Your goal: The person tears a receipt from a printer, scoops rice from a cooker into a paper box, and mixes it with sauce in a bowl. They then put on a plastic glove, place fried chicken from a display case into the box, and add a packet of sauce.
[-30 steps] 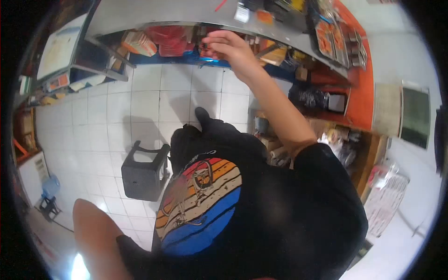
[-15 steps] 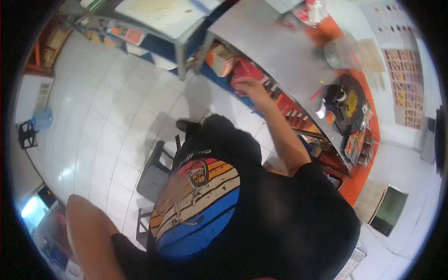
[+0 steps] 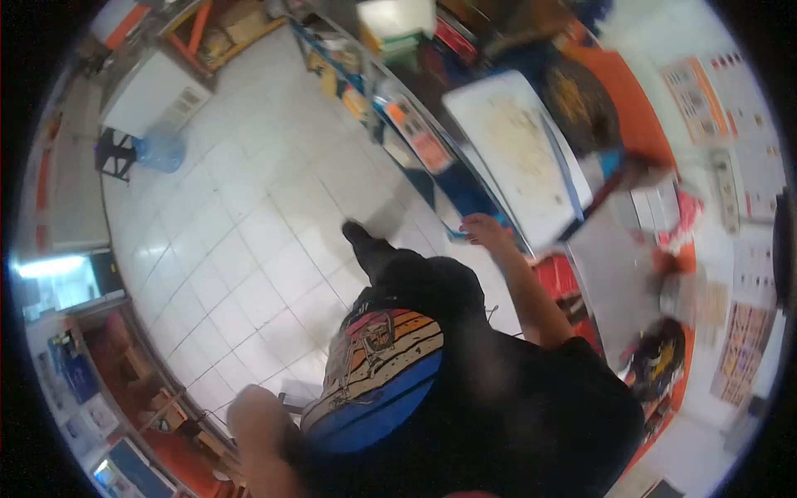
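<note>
The right hand (image 3: pixel 488 230) had moved past the red things (image 3: pixel 558 275), and now the big white board (image 3: pixel 519 158) on the table was nearest. The hand's fingers were bent a bit, but looked empty (I couldn't see the left hand).

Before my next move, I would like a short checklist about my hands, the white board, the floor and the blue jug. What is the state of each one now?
1. Right hand is free: ok, no item shows in it, though it is blurred.
2. Right hand is off the bench edge: cannot tell; it is near, but touch is unclear.
3. Left hand is in view: not ok, only part of the left arm shows.
4. Board is clean: not ok, it has brownish marks.
5. Floor just ahead of the foot is clear: ok.
6. Jug is away from the foot: ok.
</note>
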